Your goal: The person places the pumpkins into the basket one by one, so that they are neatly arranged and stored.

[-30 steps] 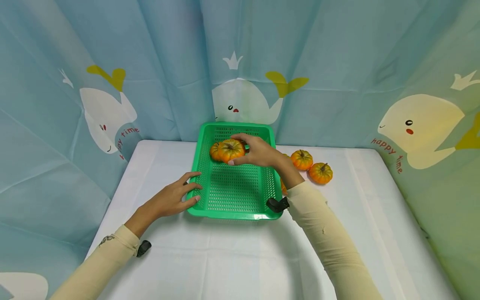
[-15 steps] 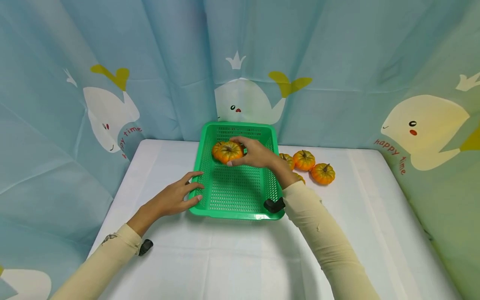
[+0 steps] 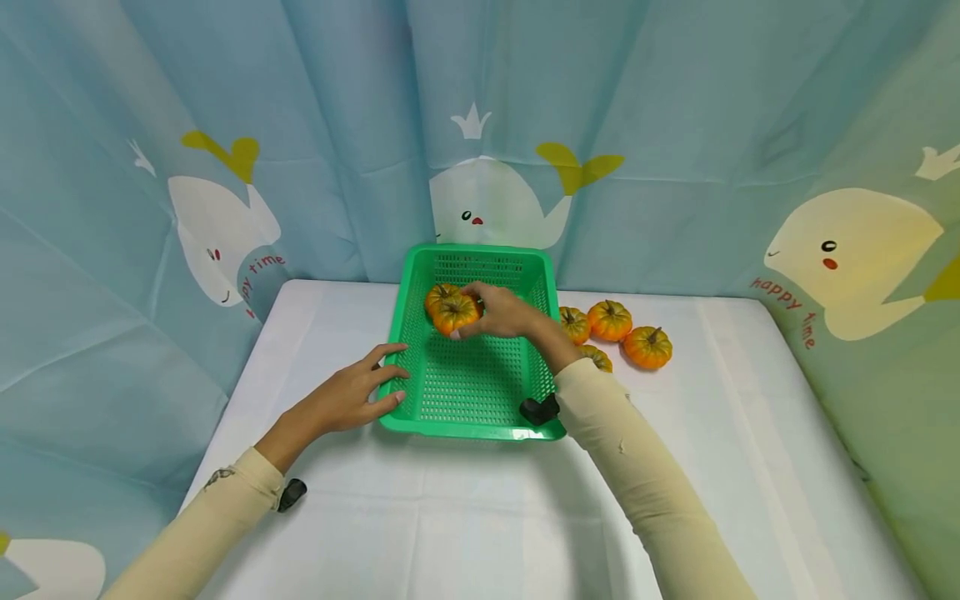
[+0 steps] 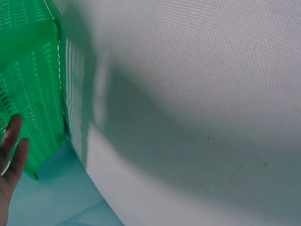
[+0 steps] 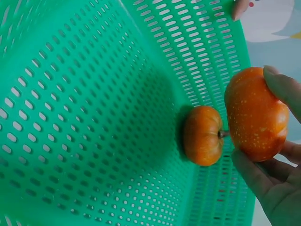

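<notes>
My right hand [image 3: 501,312] grips a small orange pumpkin [image 3: 456,317] between thumb and fingers, over the back left of the green basket [image 3: 468,432]. A second pumpkin [image 5: 201,136] lies in that basket. In the right wrist view, the held pumpkin [image 5: 256,115] is close beside it, its stem pointing at the held one; whether they touch I cannot tell. My left hand [image 3: 352,392] rests at the basket's left rim, fingers spread and loosely bent. Two of its fingers [image 4: 18,157] show against the perforated wall in the left wrist view.
Several more small pumpkins [image 3: 647,347] stand on the white tabletop [image 3: 487,517], right of the basket. My right forearm passes over the basket's right rim. Behind the table hangs a blue curtain [image 3: 337,167] printed with whales.
My right hand has shifted the held pumpkin a little left and nearer to me, so more of the pumpkin behind shows. The left hand keeps its place at the rim.
</notes>
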Action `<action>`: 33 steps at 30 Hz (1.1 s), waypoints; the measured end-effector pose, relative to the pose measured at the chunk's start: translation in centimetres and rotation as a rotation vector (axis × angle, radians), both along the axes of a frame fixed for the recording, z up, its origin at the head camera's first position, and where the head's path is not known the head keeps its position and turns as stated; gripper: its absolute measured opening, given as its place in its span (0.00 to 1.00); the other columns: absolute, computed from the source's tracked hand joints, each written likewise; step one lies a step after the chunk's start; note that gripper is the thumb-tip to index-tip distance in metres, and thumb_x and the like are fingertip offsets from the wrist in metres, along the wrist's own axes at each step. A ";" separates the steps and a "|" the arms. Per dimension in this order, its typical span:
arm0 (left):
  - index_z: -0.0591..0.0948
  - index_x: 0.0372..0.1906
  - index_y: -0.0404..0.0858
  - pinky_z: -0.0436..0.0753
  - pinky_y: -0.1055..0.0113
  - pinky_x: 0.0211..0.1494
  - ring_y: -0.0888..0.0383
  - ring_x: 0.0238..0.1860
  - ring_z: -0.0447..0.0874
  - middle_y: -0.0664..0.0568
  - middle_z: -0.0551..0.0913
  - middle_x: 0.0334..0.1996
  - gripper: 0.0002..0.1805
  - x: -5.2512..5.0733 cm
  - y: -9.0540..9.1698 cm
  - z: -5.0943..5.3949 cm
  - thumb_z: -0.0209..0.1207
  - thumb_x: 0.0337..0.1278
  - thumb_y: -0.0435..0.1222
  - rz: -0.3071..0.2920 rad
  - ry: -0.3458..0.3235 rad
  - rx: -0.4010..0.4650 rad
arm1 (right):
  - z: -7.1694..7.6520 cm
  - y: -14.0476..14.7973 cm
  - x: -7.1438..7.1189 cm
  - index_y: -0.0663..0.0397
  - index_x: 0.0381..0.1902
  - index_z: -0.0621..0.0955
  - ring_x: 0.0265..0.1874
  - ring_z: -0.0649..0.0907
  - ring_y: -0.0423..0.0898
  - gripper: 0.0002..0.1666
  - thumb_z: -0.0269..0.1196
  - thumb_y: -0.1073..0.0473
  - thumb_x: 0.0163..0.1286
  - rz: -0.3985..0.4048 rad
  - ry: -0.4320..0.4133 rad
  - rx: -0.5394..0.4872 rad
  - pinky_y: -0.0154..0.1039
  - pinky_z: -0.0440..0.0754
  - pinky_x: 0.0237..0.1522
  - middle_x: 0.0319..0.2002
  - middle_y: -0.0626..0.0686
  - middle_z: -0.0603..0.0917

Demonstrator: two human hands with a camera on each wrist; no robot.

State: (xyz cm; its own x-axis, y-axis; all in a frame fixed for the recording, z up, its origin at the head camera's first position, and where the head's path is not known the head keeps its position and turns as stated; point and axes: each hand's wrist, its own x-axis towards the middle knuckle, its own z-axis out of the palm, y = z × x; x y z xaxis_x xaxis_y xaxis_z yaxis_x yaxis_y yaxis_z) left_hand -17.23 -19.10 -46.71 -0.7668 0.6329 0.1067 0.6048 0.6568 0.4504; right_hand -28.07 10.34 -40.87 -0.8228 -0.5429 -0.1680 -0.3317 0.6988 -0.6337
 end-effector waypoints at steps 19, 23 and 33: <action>0.81 0.59 0.42 0.83 0.52 0.49 0.48 0.52 0.85 0.47 0.61 0.75 0.20 0.0 0.0 0.1 0.57 0.72 0.48 -0.005 0.003 -0.001 | -2.6 -0.8 -1.1 0.60 0.73 0.64 0.59 0.77 0.56 0.52 0.73 0.43 0.60 -0.043 -0.070 -0.001 0.52 0.76 0.62 0.63 0.62 0.76; 0.81 0.59 0.42 0.83 0.52 0.49 0.48 0.52 0.85 0.47 0.61 0.75 0.20 -0.1 0.0 0.0 0.57 0.72 0.48 -0.008 0.011 0.003 | -2.8 -1.0 -1.2 0.60 0.71 0.66 0.60 0.77 0.57 0.48 0.73 0.44 0.61 -0.042 -0.067 0.006 0.52 0.76 0.62 0.63 0.62 0.75; 0.81 0.59 0.42 0.83 0.53 0.49 0.49 0.52 0.84 0.47 0.61 0.75 0.20 -0.2 -0.1 -0.2 0.57 0.72 0.48 -0.009 0.009 0.000 | -3.1 -1.6 -1.3 0.53 0.75 0.65 0.69 0.71 0.59 0.49 0.72 0.45 0.62 -0.010 -0.112 0.041 0.55 0.70 0.68 0.72 0.61 0.69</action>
